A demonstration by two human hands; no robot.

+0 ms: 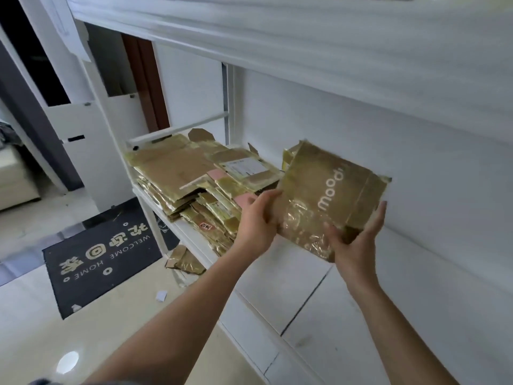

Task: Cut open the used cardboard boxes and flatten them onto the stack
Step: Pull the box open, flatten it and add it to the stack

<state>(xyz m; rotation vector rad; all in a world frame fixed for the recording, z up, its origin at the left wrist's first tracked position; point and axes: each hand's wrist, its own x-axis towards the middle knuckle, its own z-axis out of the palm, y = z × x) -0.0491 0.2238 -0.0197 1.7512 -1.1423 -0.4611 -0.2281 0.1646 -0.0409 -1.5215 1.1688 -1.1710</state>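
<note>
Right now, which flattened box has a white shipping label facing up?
The flattened box on top of the stack, at its right; the "mood" box in both hands shows only print.

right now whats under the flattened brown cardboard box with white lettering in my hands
Both hands, left and right, hold the flattened brown cardboard box in the air above the bare white shelf board. Its underside is hidden.

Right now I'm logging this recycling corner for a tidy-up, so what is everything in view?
flattened box: one, brown, printed "mood", held above the shelf
stack of flattened boxes: one pile, brown, left end of shelf
shelf: one, white, under the hands
cardboard scrap: one, brown, on floor below shelf
doormat: one, black, "WELCOME HOME", on floor
left hand: grips box's left edge
right hand: grips box's lower right corner
</note>
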